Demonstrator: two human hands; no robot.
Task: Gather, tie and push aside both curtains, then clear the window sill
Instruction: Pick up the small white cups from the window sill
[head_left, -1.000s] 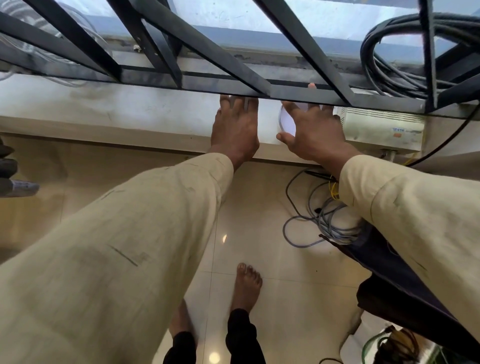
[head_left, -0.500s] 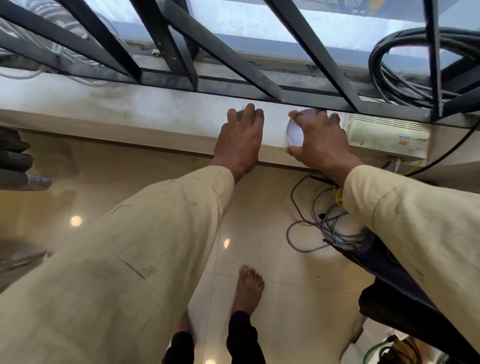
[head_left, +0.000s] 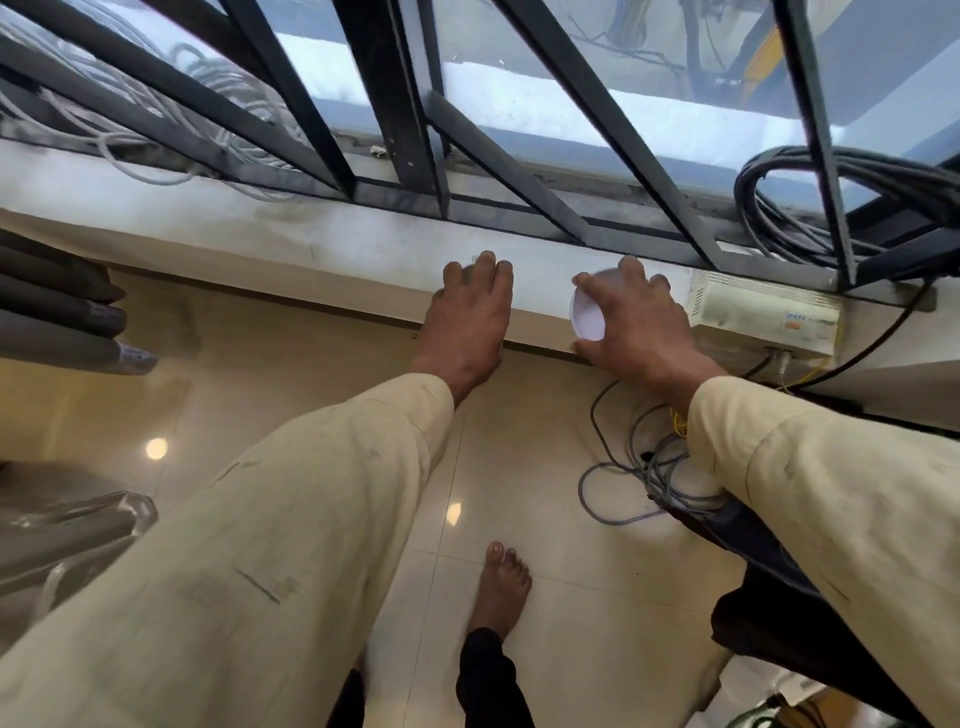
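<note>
Right hand (head_left: 641, 325) fingers clamp a white disc (head_left: 587, 318) on the window sill (head_left: 311, 249); left hand (head_left: 470, 314) fingers together, grasp unclear.

**Sill clearance**

We note the window sill (head_left: 260, 249) bare from the left grip (head_left: 470, 317) out to the white cable loops (head_left: 130, 145). Behind it, slanted grille bars (head_left: 400, 104) close off the glass. Rightward, a white box (head_left: 763, 317) and a black cable coil (head_left: 810, 208) block passage. The right grip (head_left: 634, 322), curled on a white disc (head_left: 587, 319), sits just beside the box.
</note>
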